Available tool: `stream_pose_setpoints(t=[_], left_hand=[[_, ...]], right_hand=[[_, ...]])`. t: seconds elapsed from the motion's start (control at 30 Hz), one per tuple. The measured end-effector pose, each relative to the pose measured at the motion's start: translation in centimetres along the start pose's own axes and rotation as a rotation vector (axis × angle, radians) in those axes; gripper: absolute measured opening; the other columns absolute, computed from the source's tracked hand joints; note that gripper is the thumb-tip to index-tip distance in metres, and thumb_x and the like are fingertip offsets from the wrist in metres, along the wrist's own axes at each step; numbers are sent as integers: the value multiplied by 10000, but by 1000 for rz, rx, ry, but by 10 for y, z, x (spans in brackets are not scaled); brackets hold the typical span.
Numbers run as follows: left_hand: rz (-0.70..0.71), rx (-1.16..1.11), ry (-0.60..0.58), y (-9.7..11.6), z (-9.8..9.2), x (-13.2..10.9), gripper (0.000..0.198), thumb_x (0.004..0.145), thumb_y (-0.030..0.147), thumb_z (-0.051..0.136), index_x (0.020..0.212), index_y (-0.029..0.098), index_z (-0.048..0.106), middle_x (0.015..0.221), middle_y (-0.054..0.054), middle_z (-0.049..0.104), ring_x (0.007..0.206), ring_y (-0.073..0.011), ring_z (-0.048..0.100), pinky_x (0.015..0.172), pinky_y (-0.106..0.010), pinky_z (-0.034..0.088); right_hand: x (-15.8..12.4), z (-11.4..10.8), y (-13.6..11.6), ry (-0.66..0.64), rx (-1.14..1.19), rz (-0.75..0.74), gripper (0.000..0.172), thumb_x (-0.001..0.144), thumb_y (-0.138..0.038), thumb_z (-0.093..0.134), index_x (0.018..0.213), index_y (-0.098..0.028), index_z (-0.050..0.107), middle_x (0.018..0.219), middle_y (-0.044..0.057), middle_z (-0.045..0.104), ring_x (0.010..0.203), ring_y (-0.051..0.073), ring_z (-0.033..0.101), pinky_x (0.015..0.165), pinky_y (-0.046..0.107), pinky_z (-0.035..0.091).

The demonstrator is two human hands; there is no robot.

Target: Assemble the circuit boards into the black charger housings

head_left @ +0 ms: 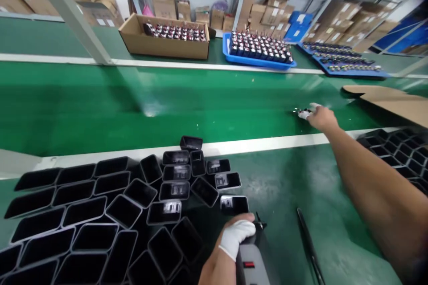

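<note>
My left hand, with white coverings on its fingers, is closed over the top of a black-and-grey device with a red mark. Its kind is unclear; a small black piece sticks out beyond the fingers. My right hand reaches far forward over the green belt, fingertips covered in white. It pinches a small dark part with shiny bits, blurred and partly hidden by the fingers. Left of my left hand stand many open black plastic cases, some in rows and some askew.
A long black tool lies on the green table between my arms. More black cases and cardboard are at right. Beyond the belt sit a carton and blue trays of small wired parts, before shelves of boxes.
</note>
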State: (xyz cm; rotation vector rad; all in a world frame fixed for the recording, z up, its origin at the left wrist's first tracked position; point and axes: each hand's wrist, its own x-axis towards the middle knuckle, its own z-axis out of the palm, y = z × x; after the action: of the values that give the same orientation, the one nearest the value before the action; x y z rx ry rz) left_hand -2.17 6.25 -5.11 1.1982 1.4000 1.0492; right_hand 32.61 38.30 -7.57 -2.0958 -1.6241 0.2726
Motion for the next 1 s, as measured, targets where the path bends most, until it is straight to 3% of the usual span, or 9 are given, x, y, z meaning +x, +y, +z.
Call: stream_pose_setpoints(t=[0.1,0.23,0.3,0.43,0.57,0.63,0.7,0.8,1.0], left_hand=[[10,1,-10,3,-1,-1,288,854,77,641,1032,277,746,981,-22,792,924,-262,770,844,-440,659],[72,-15,-33,13,-3,-5,250,869,117,644,1073,232,731,1016,-62,783,960,-287,760,875,-463,643],[108,-23,-44,20,-2,-10,247,875,134,634,1090,219,718,1054,-80,774,997,-298,749,902,-466,627],[175,-28,-71,33,-1,-30,348,823,136,656,1156,236,672,1163,-74,737,983,-287,742,891,-437,618],[236,61,-62,41,-2,-51,578,736,138,687,1268,319,550,1386,-38,599,994,-250,712,858,-424,614],[277,111,-67,43,-2,-56,604,735,143,677,1282,340,515,1369,-30,592,1058,-253,688,905,-436,596],[332,131,-83,45,-4,-56,599,731,132,660,1277,330,510,1314,-38,612,1072,-257,685,919,-439,591],[437,155,-99,47,-5,-55,609,702,92,617,1266,290,502,1284,-62,610,1076,-254,682,915,-427,597],[493,230,-132,46,-6,-53,669,670,47,553,1295,268,466,1317,-83,573,1148,-266,644,973,-459,572]], right_hand=[[-31,-20,-24,40,66,-40,425,889,-408,704,1248,-186,653,1185,128,725,1140,286,663,1035,487,463],[-125,-38,-65,-84,117,-239,672,836,-406,710,1401,-77,553,1099,147,768,979,253,727,872,343,511],[-179,-33,-77,-161,46,-285,643,733,-355,813,1302,-105,647,1040,141,775,922,272,733,853,349,538],[-258,-9,-86,-264,-104,-309,552,759,-336,781,1258,-126,672,1081,171,741,1028,323,694,924,408,528],[-294,-5,-85,-361,-159,-353,643,773,-207,735,1392,-159,568,1294,136,676,1267,268,580,1068,336,458],[-307,-15,-81,-352,-182,-327,648,813,-201,700,1436,-181,520,1418,121,595,1362,243,501,1124,320,407],[-322,-27,-73,-286,-227,-215,545,909,-265,611,1433,-153,509,1444,188,543,1369,301,491,1118,418,412],[-346,-39,-54,-237,-275,-9,420,927,-302,577,1264,-55,619,1222,309,619,1118,430,649,922,563,503],[-376,-57,-19,-274,1,27,239,862,-200,566,1038,-94,689,848,142,717,772,276,718,784,420,570]])
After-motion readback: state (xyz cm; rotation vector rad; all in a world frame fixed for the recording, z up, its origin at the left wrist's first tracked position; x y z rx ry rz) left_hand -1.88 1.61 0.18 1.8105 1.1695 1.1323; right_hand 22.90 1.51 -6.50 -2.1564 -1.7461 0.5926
